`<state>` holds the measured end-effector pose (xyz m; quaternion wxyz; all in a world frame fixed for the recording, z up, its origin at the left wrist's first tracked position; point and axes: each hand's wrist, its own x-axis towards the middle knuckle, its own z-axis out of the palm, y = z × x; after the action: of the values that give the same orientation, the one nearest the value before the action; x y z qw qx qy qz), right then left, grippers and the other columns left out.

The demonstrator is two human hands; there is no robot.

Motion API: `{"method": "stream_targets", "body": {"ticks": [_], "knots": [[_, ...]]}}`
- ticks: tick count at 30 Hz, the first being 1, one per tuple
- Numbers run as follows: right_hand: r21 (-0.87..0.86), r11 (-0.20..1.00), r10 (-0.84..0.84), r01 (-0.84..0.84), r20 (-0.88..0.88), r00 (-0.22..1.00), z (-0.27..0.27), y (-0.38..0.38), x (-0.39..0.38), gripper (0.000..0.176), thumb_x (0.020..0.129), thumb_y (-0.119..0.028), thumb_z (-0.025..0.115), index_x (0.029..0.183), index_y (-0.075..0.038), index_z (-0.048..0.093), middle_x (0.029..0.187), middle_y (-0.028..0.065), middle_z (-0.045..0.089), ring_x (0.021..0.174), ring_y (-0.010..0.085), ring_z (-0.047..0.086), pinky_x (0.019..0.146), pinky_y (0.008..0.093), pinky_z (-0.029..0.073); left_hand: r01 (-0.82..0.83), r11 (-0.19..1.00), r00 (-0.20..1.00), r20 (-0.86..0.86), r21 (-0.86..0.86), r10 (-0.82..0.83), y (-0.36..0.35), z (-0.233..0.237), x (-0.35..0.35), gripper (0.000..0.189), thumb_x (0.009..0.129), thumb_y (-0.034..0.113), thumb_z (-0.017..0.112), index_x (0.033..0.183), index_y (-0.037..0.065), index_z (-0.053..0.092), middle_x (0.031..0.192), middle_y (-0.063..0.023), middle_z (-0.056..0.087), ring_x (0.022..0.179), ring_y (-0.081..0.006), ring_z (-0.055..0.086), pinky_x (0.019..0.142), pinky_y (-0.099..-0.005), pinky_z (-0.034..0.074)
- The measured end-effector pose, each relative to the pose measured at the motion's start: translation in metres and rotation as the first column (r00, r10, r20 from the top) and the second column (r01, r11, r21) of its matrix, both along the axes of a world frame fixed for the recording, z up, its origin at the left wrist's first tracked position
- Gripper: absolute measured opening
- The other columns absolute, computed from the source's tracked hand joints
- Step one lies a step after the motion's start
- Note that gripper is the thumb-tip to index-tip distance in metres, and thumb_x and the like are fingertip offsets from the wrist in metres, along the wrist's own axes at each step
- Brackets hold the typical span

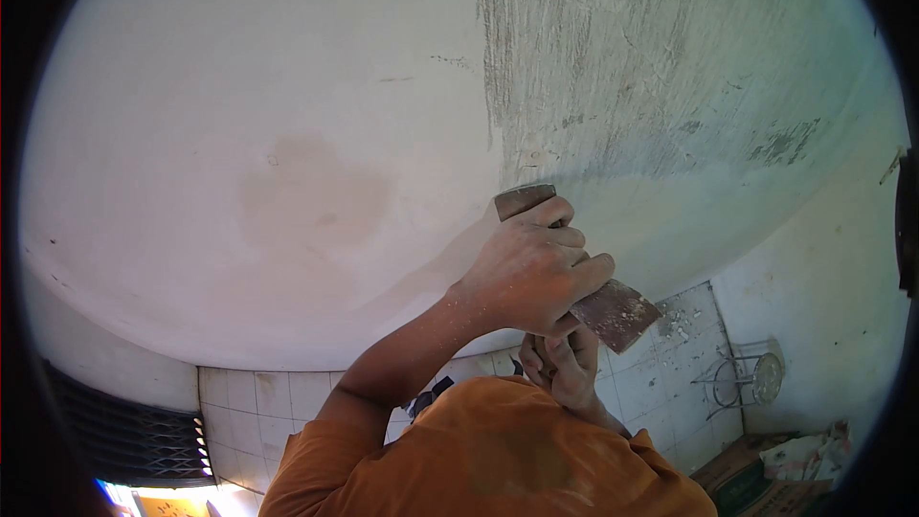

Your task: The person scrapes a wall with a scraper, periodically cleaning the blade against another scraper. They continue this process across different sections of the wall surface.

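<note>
My left hand (531,268) is closed around a dusty brown strip of what looks like sandpaper (617,316). One end sticks out above the fingers against the wall; the other, flecked with white dust, bends out below the hand. White powder coats the knuckles and wrist. The pale wall (316,57) rises in front of me, with a rough, grey-streaked patch (593,48) on its upper right, just above this hand. Lower down, close to my chest, my right hand (565,364) has its fingers curled in; whatever they may hold is hidden.
White floor tiles (632,383) lie below, with pale flakes scattered near the right corner. A round-topped metal stool (766,378) stands by the right wall. Beside it are a cardboard box (747,464) and a crumpled bag (809,455). A dark folding gate (124,426) is at lower left.
</note>
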<state>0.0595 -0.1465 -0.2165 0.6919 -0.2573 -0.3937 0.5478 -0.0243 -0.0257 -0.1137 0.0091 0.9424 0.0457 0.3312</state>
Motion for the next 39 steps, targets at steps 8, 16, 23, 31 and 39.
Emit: {"method": "stream_targets", "body": {"ticks": [8, 16, 23, 31, 39], "knots": [[-0.09, 0.996, 0.0, 0.013, 0.144, 0.99, 0.003, -0.003, 0.011, 0.03, 0.098, -0.027, 0.05, 0.081, -0.003, 0.045, 0.059, 0.0002, 0.034, 0.051, 0.0105, 0.039, 0.039, 0.0205, 0.03, 0.034, 0.999, 0.991, 0.127, 0.039, -0.038, 0.005, 0.007, 0.007, 0.034, 0.046, 0.027, 0.07, 0.073, 0.012, 0.055, 0.055, 0.0011, 0.045, 0.058, -0.0186, 0.05, 0.071, -0.0284, 0.042], [-0.204, 0.979, 0.04, 0.002, 0.198, 0.979, 0.014, -0.014, 0.019, 0.03, 0.098, -0.03, 0.051, 0.088, -0.001, 0.049, 0.061, 0.0022, 0.038, 0.053, 0.0114, 0.041, 0.04, 0.022, 0.031, -0.001, 1.0, 0.986, 0.165, -0.007, 0.002, 0.001, 0.014, 0.007, 0.027, 0.05, 0.026, 0.067, 0.071, 0.012, 0.055, 0.055, 0.0, 0.044, 0.059, -0.0179, 0.048, 0.069, -0.0295, 0.043], [-0.355, 0.935, 0.07, 0.012, 0.217, 0.974, 0.016, -0.026, 0.02, 0.03, 0.097, -0.031, 0.051, 0.092, -0.001, 0.05, 0.063, 0.0053, 0.045, 0.05, 0.0092, 0.039, 0.04, 0.0218, 0.028, 0.027, 0.999, 0.981, 0.194, -0.043, -0.018, 0.0, 0.0, 0.007, 0.022, 0.057, 0.026, 0.063, 0.071, 0.01, 0.058, 0.053, 0.0004, 0.044, 0.057, -0.0175, 0.048, 0.068, -0.0286, 0.042], [-0.28, 0.959, -0.037, 0.049, 0.048, 0.998, -0.027, -0.027, 0.016, 0.03, 0.097, -0.032, 0.05, 0.088, -0.003, 0.049, 0.062, 0.0023, 0.041, 0.05, 0.0094, 0.037, 0.042, 0.0224, 0.028, -0.023, 0.999, 0.984, 0.178, 0.037, 0.016, 0.003, 0.001, 0.007, 0.024, 0.052, 0.033, 0.058, 0.068, 0.015, 0.06, 0.056, 0.0031, 0.04, 0.064, -0.0188, 0.044, 0.061, -0.0319, 0.038], [-0.242, 0.97, 0.008, -0.005, 0.012, 1.0, -0.019, -0.022, 0.025, 0.03, 0.097, -0.03, 0.052, 0.08, -0.006, 0.045, 0.063, 0.0016, 0.04, 0.05, 0.0085, 0.037, 0.041, 0.0213, 0.025, -0.041, 0.998, 0.986, 0.164, 0.042, 0.034, 0.004, 0.004, 0.008, 0.022, 0.054, 0.033, 0.058, 0.067, 0.017, 0.061, 0.057, 0.0042, 0.04, 0.067, -0.0181, 0.045, 0.064, -0.0328, 0.038]]}}
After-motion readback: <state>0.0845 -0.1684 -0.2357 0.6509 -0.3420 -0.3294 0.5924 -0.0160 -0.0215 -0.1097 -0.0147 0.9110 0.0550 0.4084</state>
